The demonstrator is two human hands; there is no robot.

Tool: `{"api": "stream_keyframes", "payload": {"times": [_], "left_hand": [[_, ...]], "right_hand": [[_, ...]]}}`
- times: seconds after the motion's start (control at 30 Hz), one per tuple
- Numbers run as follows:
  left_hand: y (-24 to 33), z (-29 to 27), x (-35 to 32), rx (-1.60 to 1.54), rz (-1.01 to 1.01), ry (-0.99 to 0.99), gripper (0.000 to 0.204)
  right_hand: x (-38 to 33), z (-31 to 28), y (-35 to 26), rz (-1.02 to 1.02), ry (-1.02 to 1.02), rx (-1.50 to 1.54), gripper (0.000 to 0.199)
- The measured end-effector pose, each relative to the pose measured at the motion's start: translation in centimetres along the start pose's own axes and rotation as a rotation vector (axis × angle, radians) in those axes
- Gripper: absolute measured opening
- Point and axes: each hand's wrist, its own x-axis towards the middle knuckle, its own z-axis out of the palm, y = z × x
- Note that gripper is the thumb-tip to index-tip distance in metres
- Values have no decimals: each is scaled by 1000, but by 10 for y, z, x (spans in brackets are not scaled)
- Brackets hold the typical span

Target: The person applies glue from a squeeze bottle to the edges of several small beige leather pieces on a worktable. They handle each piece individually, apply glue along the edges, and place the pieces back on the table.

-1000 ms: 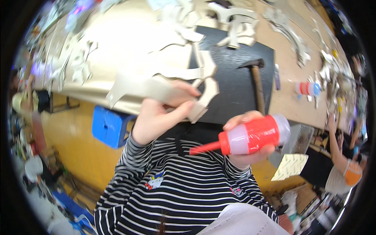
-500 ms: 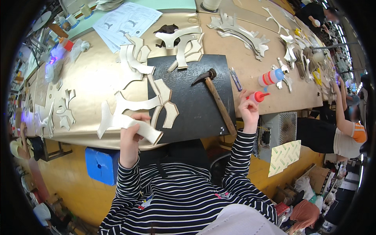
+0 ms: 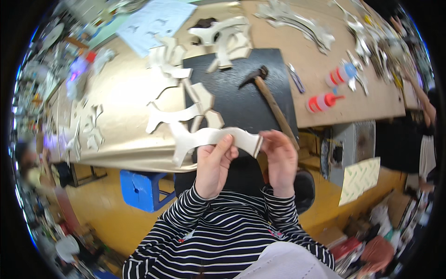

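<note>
My left hand [image 3: 214,165] grips a white, flat, branched piece [image 3: 211,136], leather-like, with thumb on top and fingers beneath. Its forked end points left and its straight, brown-edged end points right. My right hand [image 3: 281,160], slightly blurred, is at that right end, palm toward me and fingers loosely bent; whether the fingertips touch the edge I cannot tell. Beyond the hands, a hammer [image 3: 272,102] with a wooden handle lies on a black board [image 3: 223,88]. Right of the board is a squeeze bottle [image 3: 318,103] with a red nozzle.
Similar white pieces [image 3: 174,113] overlap the board's left side. Small snips [image 3: 296,78] and a blue-capped bottle [image 3: 341,74] are at the right. Printed sheets [image 3: 153,25] lie at the back left. A blue stool [image 3: 139,189] stands below the table's front edge.
My right hand has left the red-nozzled bottle and come left to the white piece. My left hand has raised that piece off the table and carried it right. The view has shifted.
</note>
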Motion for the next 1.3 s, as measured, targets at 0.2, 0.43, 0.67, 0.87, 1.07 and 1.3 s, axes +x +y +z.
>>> {"api": "stream_keyframes", "payload": {"times": [0.2,0.43,0.67,0.87,1.07,1.3], "left_hand": [[-27,27,-34,55,-478,-205,21],[-38,31,-27,822,-502,-1248,25],[-27,4,-9,1185,-251,-1035,24],[-5,-9,14,1278,-132,-761,23],[-4,-8,13,1241,-159,-706,24],[2,-9,12,1249,-122,-685,24]], "right_hand": [[8,-10,-35,-434,-469,-320,16],[-65,-58,-106,-360,372,-129,15],[-117,-244,-194,53,889,-895,29],[-127,-330,-199,228,912,-914,25],[-114,-354,-192,208,909,-979,24],[-123,-388,-173,109,1006,-1175,23]]}}
